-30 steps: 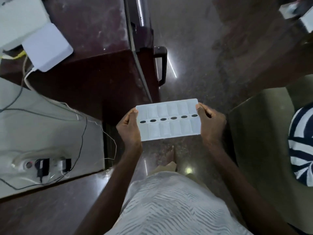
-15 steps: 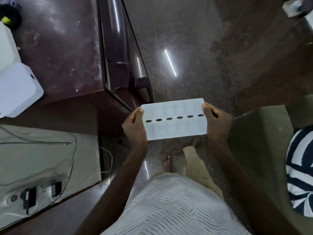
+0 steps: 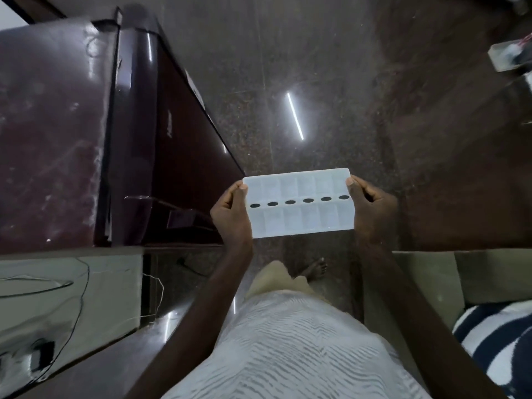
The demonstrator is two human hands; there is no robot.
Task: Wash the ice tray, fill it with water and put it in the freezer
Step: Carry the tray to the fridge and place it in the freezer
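Landmark: the dark maroon fridge (image 3: 161, 145), seen from above, door shut, its handle (image 3: 181, 218) on the side facing the person.
Ice tray: one white ice tray (image 3: 299, 205), carried level in the air just to the right of the fridge's front corner, over the dark floor (image 3: 316, 67).
Long axis: it runs left to right between the hands, roughly square to the fridge door.
Left hand (image 3: 231, 217): thumb on top of the tray's left short edge, fingers beneath, pinching it; this is the hand closer to the fridge handle.
Right hand (image 3: 371, 210): pinches the right short edge the same way, away from the fridge.
Count: two rows of six cells, six dark oval holes along the middle.
Water: whether the cells are filled cannot be told.
Coming move, as a judgement: the left hand looks best placed to free itself for the door.
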